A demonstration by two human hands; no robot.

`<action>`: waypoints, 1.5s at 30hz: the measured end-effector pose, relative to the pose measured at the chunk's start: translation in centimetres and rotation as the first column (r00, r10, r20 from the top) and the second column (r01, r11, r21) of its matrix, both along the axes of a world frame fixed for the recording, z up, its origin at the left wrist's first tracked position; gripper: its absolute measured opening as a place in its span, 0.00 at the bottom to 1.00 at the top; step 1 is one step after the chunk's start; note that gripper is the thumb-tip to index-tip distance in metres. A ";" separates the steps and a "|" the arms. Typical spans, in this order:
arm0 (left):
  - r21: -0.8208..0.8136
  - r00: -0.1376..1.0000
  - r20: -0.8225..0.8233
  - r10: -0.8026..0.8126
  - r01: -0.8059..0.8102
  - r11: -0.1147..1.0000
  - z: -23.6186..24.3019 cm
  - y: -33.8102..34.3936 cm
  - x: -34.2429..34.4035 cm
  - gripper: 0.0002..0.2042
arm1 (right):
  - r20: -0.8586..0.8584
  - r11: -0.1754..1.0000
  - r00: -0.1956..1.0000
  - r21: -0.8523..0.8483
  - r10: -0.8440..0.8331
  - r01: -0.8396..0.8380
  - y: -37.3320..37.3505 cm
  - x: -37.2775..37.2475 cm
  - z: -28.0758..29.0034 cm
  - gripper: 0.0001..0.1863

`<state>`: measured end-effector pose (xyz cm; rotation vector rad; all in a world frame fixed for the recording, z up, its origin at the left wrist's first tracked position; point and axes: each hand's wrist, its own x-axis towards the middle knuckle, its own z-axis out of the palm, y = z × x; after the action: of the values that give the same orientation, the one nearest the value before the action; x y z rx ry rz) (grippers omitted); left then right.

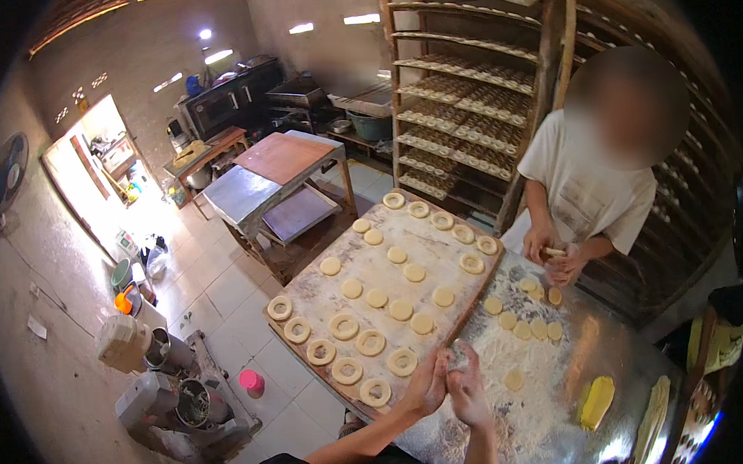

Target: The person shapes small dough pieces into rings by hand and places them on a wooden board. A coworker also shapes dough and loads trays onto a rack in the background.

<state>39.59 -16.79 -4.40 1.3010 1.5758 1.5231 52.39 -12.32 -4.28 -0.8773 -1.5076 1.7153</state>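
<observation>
My left hand and my right hand are closed together round a small greyish-white object that I cannot make out, at the lower right edge of a floured board. The board holds several dough rings along its sides and several flat dough rounds between them. Right of my hands, more dough rounds lie on the floured steel table, with a yellow package nearer its front.
Across the table a co-worker holds dough in both hands. Tray racks line the back right. A low side table stands behind the board. Machines with buckets and a pink container are on the floor at left, near a doorway.
</observation>
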 end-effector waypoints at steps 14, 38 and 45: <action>0.283 0.970 -0.209 0.123 -0.061 0.957 -1.2 -1.0 -18.5 0.07 | -0.034 0.974 0.992 0.201 0.118 -0.109 0.1 -18.7 -0.7 0.38; -0.320 0.975 -0.212 0.060 -0.128 0.939 -2.7 3.6 -33.4 0.17 | 0.432 0.986 0.897 0.165 -0.095 0.025 3.3 -34.6 -1.6 0.43; -0.280 0.723 -0.689 0.060 -0.342 0.897 -3.3 3.1 -38.7 0.24 | 0.684 0.784 0.513 0.620 -0.519 -0.035 3.9 -33.6 -1.4 0.36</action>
<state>0.87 -13.74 -7.71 1.5552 2.4031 0.7738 18.77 -8.37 -5.71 -1.5969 -2.1736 0.4473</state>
